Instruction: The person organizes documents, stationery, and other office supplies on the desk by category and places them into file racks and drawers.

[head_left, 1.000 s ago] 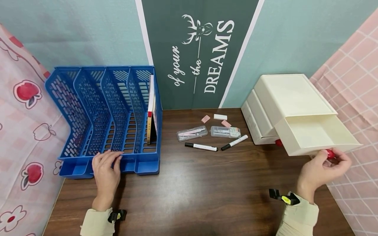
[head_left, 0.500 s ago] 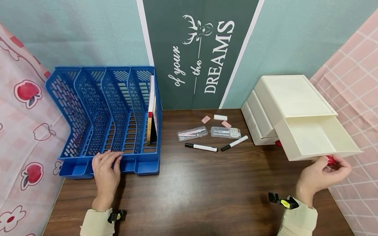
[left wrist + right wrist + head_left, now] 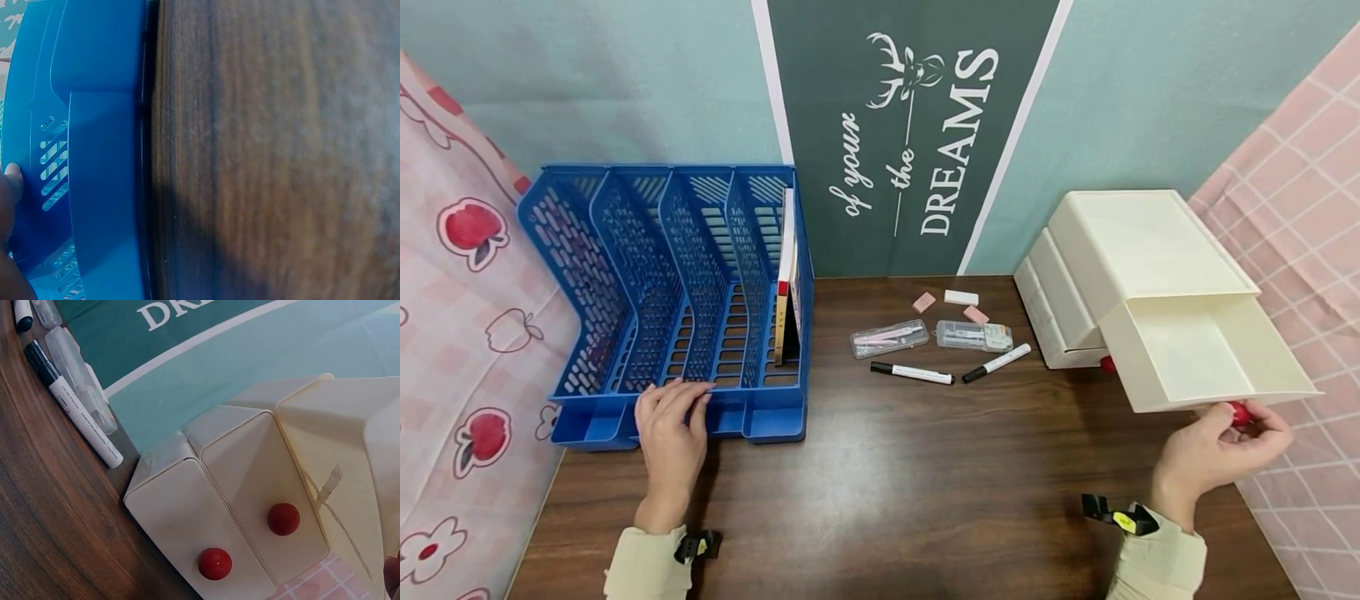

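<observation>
Fingers (image 3: 679,400) of my left hand (image 3: 672,442) bend over the front rim of the blue rack (image 3: 774,423), the thumb in front, so the rim sits between them with little gap; I judge this a steadying hold rather than a lift, though some of the tips are hidden. In the rack's rightmost compartment, books (image 3: 781,325) stand on end close to the side wall, which probably helps keep them upright. Between rack and cabinet, small things lie loose on the wooden table (image 3: 940,475), spread apart, I suppose, so each can be picked singly: a clear case (image 3: 889,339), a marker (image 3: 919,375), a pink block (image 3: 923,302), a white block (image 3: 961,297), a second clear case (image 3: 973,335), another pink block (image 3: 976,315) and a slanted marker (image 3: 997,363). At the far right, the white cabinet (image 3: 1165,242) has its front turned my way, presumably so its drawers run out toward me. The top drawer (image 3: 1197,354) is pulled well out, while two lower drawers (image 3: 181,515) sit pushed in. My right hand (image 3: 1210,454) has its red knob (image 3: 1238,413) pinched between thumb and forefinger, closed right down on it; that grip, at the drawer's front, seems to suit a straight pull or push.
</observation>
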Demonstrator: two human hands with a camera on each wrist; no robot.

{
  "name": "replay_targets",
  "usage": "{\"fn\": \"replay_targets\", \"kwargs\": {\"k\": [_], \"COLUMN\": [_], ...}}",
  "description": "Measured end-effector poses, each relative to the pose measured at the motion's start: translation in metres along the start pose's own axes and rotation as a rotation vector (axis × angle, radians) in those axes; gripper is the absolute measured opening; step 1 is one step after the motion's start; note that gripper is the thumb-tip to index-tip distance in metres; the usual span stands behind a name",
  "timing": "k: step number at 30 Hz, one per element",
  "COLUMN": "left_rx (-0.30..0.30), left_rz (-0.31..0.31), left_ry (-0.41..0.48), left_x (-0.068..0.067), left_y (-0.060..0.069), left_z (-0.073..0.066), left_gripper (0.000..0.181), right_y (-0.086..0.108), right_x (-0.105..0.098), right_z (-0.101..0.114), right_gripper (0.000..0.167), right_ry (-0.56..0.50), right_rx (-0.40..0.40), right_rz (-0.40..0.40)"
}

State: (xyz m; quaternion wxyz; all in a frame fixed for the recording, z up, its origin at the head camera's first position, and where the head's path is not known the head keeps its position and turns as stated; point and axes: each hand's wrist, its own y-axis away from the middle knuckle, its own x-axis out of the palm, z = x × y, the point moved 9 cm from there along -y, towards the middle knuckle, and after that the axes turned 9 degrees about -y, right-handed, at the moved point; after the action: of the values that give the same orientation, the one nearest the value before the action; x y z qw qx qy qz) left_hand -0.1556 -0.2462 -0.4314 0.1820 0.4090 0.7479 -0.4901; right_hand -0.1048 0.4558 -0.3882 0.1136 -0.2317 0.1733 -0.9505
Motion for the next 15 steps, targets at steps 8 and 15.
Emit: {"fn": "replay_targets", "kwargs": {"k": [8, 15], "left_rx": [0.001, 0.004], "left_rz": [0.004, 0.033], "left_ry": [0.001, -0.021], "left_x": [0.0022, 0.0013], "left_y": [-0.0001, 0.0006], "left_z": [0.0004, 0.0007], "left_gripper": [0.013, 0.011], "right_y": [0.0002, 0.0022], "right_x": [-0.0028, -0.0051], "right_z": [0.0012, 0.0009], "right_gripper": [0.027, 0.028], "right_ry": [-0.016, 0.008], "right_rx": [-0.009, -0.032], "right_rz": [-0.006, 0.005]}}
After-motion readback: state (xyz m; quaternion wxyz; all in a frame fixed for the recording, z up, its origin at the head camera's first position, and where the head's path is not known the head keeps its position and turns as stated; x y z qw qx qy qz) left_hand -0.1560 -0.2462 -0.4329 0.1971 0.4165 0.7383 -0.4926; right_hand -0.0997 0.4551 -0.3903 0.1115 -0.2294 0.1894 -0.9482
